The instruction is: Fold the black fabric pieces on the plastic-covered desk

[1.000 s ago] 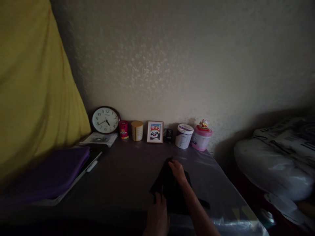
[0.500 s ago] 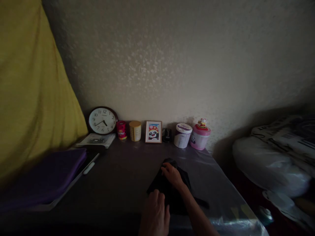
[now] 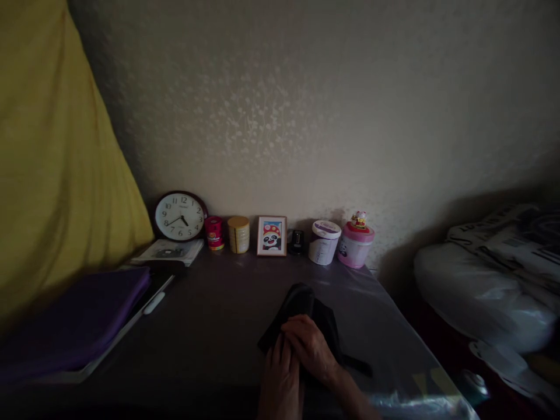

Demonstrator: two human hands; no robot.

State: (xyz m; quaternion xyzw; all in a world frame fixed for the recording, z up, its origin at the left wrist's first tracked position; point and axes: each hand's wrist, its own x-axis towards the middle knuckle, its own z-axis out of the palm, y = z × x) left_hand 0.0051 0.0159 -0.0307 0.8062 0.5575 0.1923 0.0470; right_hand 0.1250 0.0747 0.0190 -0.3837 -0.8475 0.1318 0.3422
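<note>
A dark, folded black fabric item (image 3: pixel 300 297) lies on the table in front of me, with a strap-like strip sticking out to its right. Its kind is hard to make out in the dim light. My right hand (image 3: pixel 310 345) is on its near part, fingers curled and pressed together over the fabric. Right beside it, my left hand (image 3: pixel 280 364) is closed at the near left part of the fabric, its fingers touching those of the right hand. The fabric under both palms is hidden.
Along the wall stand a clock (image 3: pixel 181 216), a red can (image 3: pixel 214 233), a yellow tin (image 3: pixel 238 234), a panda picture frame (image 3: pixel 272 236) and two tubs (image 3: pixel 324 242). A purple folder (image 3: pixel 83 318) and white pen (image 3: pixel 154 303) lie left. Plastic bags (image 3: pixel 476 286) are right of the table.
My right hand has drawn back toward me from the far end of the black fabric item. My left hand has shifted slightly right, and the two hands now meet.
</note>
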